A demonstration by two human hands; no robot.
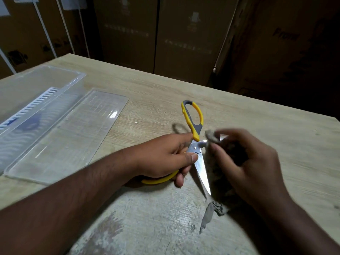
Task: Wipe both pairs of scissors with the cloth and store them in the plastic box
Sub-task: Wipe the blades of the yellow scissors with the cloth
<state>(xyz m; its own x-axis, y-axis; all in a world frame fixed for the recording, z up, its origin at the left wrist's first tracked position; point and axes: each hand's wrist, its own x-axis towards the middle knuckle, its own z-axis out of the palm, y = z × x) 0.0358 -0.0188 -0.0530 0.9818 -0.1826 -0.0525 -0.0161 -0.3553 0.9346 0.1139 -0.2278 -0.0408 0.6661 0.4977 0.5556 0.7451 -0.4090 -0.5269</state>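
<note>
My left hand [165, 159] grips the yellow-and-grey scissors [193, 118] near the pivot, blades spread apart. One yellow handle loop points away from me, the other curves out under my palm. My right hand [252, 162] holds a grey-brown cloth [217, 173] wrapped against one steel blade; the other blade [201, 172] points toward me, bare. A clear plastic box [60, 89] with a white slotted insert stands at the left. Something dark and blurry lies inside it; I cannot tell what it is.
The box's clear flat lid [73, 137] lies on the wooden table [257, 107] beside the box. Cardboard cartons [184, 34] stand close behind the table's far edge. The near tabletop is worn and scratched.
</note>
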